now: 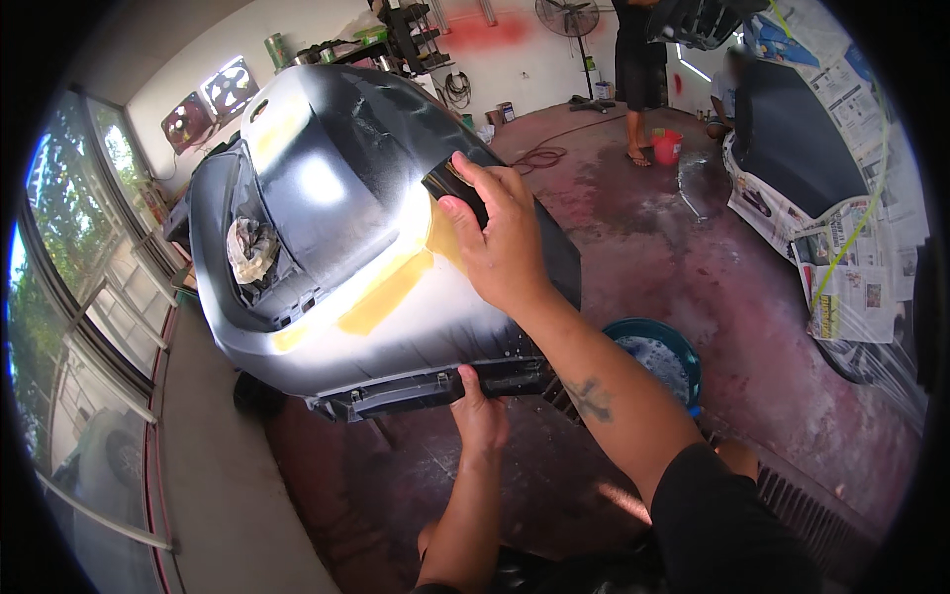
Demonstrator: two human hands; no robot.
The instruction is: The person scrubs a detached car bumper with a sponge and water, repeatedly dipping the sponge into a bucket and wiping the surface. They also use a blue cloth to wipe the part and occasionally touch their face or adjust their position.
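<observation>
A large car bumper [346, 213], grey-black with white primer and yellow filler patches [386, 294], stands tilted in front of me. My right hand [500, 238] presses a folded piece of black sandpaper [442, 182] to its upper right surface, beside a filler patch. Below, my left hand [480, 411] grips the bumper's lower edge, thumb on top; its other fingers are hidden underneath. A crumpled plastic wad [253, 247] sits in the bumper's left opening.
A teal bucket of sudsy water [648, 361] stands right of my forearm, by a floor grate [807, 505]. Newspaper-masked parts [851, 267] stand at right. Two people [643, 79] are farther back, near a red bucket [667, 148]. Windows [84, 228] line the left.
</observation>
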